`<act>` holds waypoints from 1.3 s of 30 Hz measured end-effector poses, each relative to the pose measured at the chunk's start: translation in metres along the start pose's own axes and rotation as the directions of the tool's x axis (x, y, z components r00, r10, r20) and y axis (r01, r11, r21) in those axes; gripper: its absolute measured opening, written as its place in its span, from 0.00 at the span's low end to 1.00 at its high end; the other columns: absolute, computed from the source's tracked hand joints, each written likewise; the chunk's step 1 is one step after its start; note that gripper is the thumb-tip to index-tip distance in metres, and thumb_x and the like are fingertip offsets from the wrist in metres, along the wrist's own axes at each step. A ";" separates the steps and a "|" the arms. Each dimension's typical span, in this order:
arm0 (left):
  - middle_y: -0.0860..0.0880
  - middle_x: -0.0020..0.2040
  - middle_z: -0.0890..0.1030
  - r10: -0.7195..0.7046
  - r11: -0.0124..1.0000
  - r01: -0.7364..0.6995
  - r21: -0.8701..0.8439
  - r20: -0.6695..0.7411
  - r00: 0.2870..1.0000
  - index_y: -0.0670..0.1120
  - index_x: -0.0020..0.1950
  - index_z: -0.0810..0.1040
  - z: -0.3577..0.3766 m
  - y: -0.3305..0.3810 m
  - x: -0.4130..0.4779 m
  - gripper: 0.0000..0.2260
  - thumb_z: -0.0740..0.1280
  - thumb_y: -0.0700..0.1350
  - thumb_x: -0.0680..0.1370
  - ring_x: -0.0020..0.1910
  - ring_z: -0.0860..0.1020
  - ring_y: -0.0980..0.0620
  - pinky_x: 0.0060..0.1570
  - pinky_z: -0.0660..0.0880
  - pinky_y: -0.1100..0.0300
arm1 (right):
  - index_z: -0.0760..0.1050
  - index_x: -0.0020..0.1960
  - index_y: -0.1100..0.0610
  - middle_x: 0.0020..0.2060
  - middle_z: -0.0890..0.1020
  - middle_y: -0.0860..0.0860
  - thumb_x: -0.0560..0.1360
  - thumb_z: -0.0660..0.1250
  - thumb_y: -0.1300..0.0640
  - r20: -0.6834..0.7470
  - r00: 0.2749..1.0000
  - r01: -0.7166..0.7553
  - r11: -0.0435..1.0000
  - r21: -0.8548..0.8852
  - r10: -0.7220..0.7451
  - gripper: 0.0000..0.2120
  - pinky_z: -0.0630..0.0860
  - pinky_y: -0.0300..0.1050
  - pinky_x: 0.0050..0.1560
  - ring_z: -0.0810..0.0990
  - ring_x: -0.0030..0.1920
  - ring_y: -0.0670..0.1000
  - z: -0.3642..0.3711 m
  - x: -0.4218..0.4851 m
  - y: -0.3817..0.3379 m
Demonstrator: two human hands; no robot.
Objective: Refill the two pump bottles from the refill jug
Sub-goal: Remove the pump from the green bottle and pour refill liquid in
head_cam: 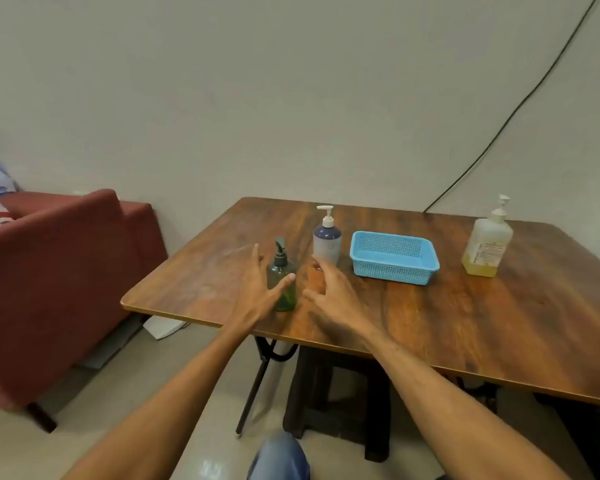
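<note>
A small green pump bottle (285, 271) with a dark pump stands near the table's left front edge. My left hand (260, 289) is spread around its left side, the thumb lying across the bottle's front, fingers straight. Behind it stands a taller bottle (327, 241) with a dark blue top, pale body and white pump. My right hand (329, 289) hovers just in front of that bottle with fingers loosely spread, holding nothing. A clear large pump jug (487, 244) with yellow liquid low inside stands far right.
A blue perforated plastic basket (394, 258) sits between the tall bottle and the jug. The wooden table (465, 317) stands against a pale wall. A red sofa (59, 271) is at the left, a dark stool (336, 393) is under the table, and a black cable (520, 105) runs down the wall.
</note>
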State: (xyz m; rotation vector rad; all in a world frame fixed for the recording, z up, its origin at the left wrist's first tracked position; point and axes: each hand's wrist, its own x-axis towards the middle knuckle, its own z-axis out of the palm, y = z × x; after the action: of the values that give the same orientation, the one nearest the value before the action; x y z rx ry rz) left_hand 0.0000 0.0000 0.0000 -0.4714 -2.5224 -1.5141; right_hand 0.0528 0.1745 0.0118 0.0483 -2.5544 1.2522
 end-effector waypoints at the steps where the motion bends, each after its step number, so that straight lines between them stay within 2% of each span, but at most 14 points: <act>1: 0.48 0.79 0.61 -0.007 0.999 0.008 -0.038 0.024 1.000 0.55 0.81 0.48 0.002 -0.004 0.006 0.49 0.72 0.68 0.70 0.76 0.65 0.47 0.74 0.64 0.43 | 0.60 0.78 0.49 0.76 0.66 0.50 0.75 0.73 0.55 0.053 0.998 -0.023 0.999 0.042 0.021 0.37 0.67 0.52 0.73 0.65 0.75 0.51 0.004 0.009 0.004; 2: 0.50 0.77 0.66 -0.007 0.998 0.010 -0.063 0.046 0.999 0.55 0.80 0.53 0.003 -0.005 0.014 0.47 0.73 0.68 0.69 0.73 0.68 0.50 0.72 0.67 0.43 | 0.59 0.78 0.49 0.75 0.67 0.50 0.74 0.74 0.55 0.110 0.993 -0.042 0.997 0.072 0.034 0.38 0.66 0.52 0.73 0.65 0.75 0.51 0.007 0.018 0.007; 5: 0.55 0.67 0.76 0.065 0.996 -0.060 -0.073 0.066 0.996 0.54 0.72 0.70 0.007 -0.019 0.031 0.29 0.73 0.59 0.73 0.63 0.76 0.58 0.65 0.76 0.47 | 0.62 0.76 0.47 0.73 0.71 0.48 0.72 0.77 0.52 0.262 0.965 -0.051 0.989 0.137 0.014 0.38 0.68 0.54 0.71 0.70 0.71 0.49 0.019 0.043 0.021; 8: 0.54 0.62 0.81 0.087 0.993 -0.083 -0.079 0.044 0.995 0.51 0.68 0.75 0.010 -0.023 0.043 0.23 0.74 0.53 0.75 0.60 0.79 0.56 0.61 0.78 0.46 | 0.67 0.73 0.47 0.68 0.76 0.47 0.71 0.78 0.54 0.297 0.955 -0.062 0.968 0.242 -0.013 0.34 0.75 0.52 0.67 0.75 0.65 0.47 0.029 0.063 0.032; 14: 0.55 0.60 0.82 0.138 0.984 -0.131 -0.120 0.055 0.989 0.50 0.67 0.77 0.022 0.003 0.055 0.28 0.73 0.62 0.71 0.59 0.80 0.58 0.59 0.80 0.52 | 0.71 0.68 0.47 0.61 0.80 0.45 0.71 0.78 0.57 0.146 0.989 -0.039 0.957 0.287 -0.003 0.29 0.80 0.49 0.60 0.79 0.60 0.46 0.012 0.068 0.041; 20: 0.53 0.60 0.82 0.219 0.962 -0.200 -0.185 0.089 0.972 0.48 0.67 0.77 0.063 0.027 0.046 0.25 0.76 0.53 0.73 0.59 0.80 0.58 0.59 0.80 0.55 | 0.72 0.66 0.48 0.58 0.81 0.44 0.69 0.78 0.60 0.026 1.000 0.008 0.972 0.235 -0.015 0.29 0.80 0.38 0.54 0.80 0.57 0.41 -0.035 0.038 0.056; 25: 0.56 0.61 0.82 0.220 0.960 -0.176 -0.219 0.196 0.956 0.51 0.67 0.77 0.095 0.042 0.021 0.23 0.75 0.54 0.74 0.61 0.79 0.59 0.61 0.79 0.56 | 0.72 0.65 0.47 0.59 0.81 0.42 0.68 0.79 0.59 -0.016 0.999 -0.047 0.977 0.209 0.051 0.29 0.81 0.47 0.58 0.80 0.59 0.43 -0.060 -0.001 0.077; 30: 0.62 0.59 0.80 0.245 0.956 -0.192 -0.222 0.245 0.938 0.53 0.68 0.76 0.117 0.056 0.004 0.22 0.75 0.51 0.74 0.60 0.77 0.65 0.59 0.77 0.65 | 0.72 0.65 0.49 0.58 0.81 0.41 0.69 0.79 0.60 -0.055 0.995 -0.066 0.975 0.214 0.080 0.29 0.80 0.39 0.56 0.80 0.58 0.38 -0.076 -0.028 0.085; 33: 0.65 0.57 0.79 0.259 0.951 -0.199 -0.236 0.260 0.930 0.53 0.68 0.75 0.124 0.064 0.000 0.22 0.74 0.49 0.75 0.59 0.76 0.68 0.55 0.74 0.73 | 0.71 0.65 0.49 0.57 0.80 0.39 0.69 0.78 0.61 -0.074 0.993 -0.071 0.975 0.212 0.089 0.29 0.79 0.38 0.56 0.79 0.58 0.36 -0.082 -0.035 0.087; 35: 0.64 0.58 0.79 0.268 0.948 -0.202 -0.246 0.275 0.923 0.51 0.69 0.75 0.126 0.068 -0.001 0.23 0.74 0.49 0.75 0.60 0.76 0.68 0.56 0.74 0.72 | 0.71 0.66 0.49 0.58 0.80 0.39 0.70 0.78 0.61 -0.086 0.992 -0.068 0.974 0.217 0.088 0.29 0.80 0.41 0.58 0.79 0.58 0.37 -0.082 -0.037 0.089; 39: 0.60 0.63 0.79 0.265 0.946 -0.180 -0.271 0.321 0.909 0.51 0.72 0.72 0.129 0.067 0.000 0.25 0.73 0.51 0.76 0.63 0.77 0.63 0.60 0.74 0.64 | 0.70 0.68 0.49 0.60 0.80 0.42 0.70 0.77 0.61 -0.099 0.991 -0.065 0.974 0.218 0.089 0.30 0.80 0.49 0.61 0.79 0.61 0.42 -0.081 -0.037 0.092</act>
State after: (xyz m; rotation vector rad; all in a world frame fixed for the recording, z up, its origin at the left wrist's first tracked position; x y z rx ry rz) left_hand 0.0267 0.1428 -0.0051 -1.1240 -2.4235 -1.7770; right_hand 0.0938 0.2907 -0.0222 -0.0720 -2.3408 1.5133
